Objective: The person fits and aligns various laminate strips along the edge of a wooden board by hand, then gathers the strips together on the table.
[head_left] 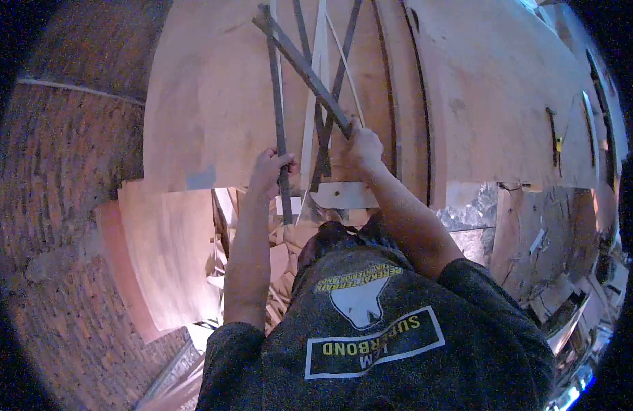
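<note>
My left hand (267, 172) is closed on a long dark wooden strip (276, 103) that runs nearly straight away from me, its near end sticking out below the fingers. In my right hand (364, 145) is the end of a second dark wooden strip (304, 70), which slants up to the left and crosses the first near their far ends. Beneath and between them several more strips lie on the plywood sheet (207, 96), among them a pale strip (312, 130) and a dark strip (344, 61).
Long dark-edged boards (405, 89) lie just right of the strips. Farther right rests a hammer-like tool (553, 135). A white piece with a hole (347, 196) sits at the near edge. Wood offcuts (281, 260) litter the floor below. A brick wall (70, 192) stands left.
</note>
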Demonstrator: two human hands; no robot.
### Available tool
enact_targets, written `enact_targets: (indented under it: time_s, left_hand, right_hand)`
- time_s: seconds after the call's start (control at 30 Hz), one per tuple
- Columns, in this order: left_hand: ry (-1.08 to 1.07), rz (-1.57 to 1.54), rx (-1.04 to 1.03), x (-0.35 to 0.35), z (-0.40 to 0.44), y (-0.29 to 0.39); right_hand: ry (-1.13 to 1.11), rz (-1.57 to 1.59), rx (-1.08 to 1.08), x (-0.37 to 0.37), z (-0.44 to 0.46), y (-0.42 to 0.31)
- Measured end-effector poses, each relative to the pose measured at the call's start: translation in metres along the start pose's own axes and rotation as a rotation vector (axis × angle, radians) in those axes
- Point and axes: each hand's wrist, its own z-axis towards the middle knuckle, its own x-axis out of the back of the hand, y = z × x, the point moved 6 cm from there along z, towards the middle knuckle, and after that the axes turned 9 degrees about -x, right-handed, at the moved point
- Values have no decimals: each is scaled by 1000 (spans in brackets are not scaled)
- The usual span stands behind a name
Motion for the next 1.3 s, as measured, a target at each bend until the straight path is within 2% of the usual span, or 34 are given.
enact_targets:
  time_s: [0.07, 0.1, 0.17, 0.27, 0.3, 0.37, 0.4, 0.47, 0.5, 0.6, 0.63, 0.77, 0.87, 1.17, 1.3]
  left_hand:
    - [-13, -156, 78, 5, 9, -18]
    - [-15, -233, 122, 6, 11, -25]
    - [-27, -189, 116, 4, 15, -26]
    - [32, -242, 164, -16, 7, -13]
    - [63, -277, 190, -24, 3, -3]
    - [-54, -450, 272, -42, 1, 10]
    - [-111, -536, 314, -50, 1, 12]
    - [-139, -520, 287, -30, 13, -1]
    - [-151, -512, 271, -19, 20, -9]
    - [-35, -263, 246, 7, 32, -33]
    - [-36, -257, 247, 13, 32, -33]
    - [-37, -242, 249, 25, 26, -26]
    - [-26, -206, 241, 25, 19, -16]
    - [-38, -209, 224, 34, 9, -5]
    - [-48, -216, 214, 36, 8, -8]
  right_hand:
    - [-38, 27, -68, -8, 11, 2]
    - [-141, 121, -46, -6, 12, -3]
    - [-354, 312, -5, 2, 6, -16]
    - [-671, 860, 41, -23, -5, -41]
    - [-650, 870, 78, -24, -11, -51]
    - [-611, 889, 144, -28, -32, -73]
    - [-596, 669, 193, -23, -41, -82]
    - [-554, 229, 289, 4, -61, -100]
    - [-524, 275, 272, 14, -65, -99]
    - [-173, 413, 160, 8, -33, -65]
    - [-261, 423, 4, 10, -25, -55]
    - [-48, 279, 53, -5, -4, -39]
    - [-37, 136, -24, -10, -18, -55]
    - [120, 205, -110, -12, -29, -49]
    - [94, 215, -136, -17, -27, -47]
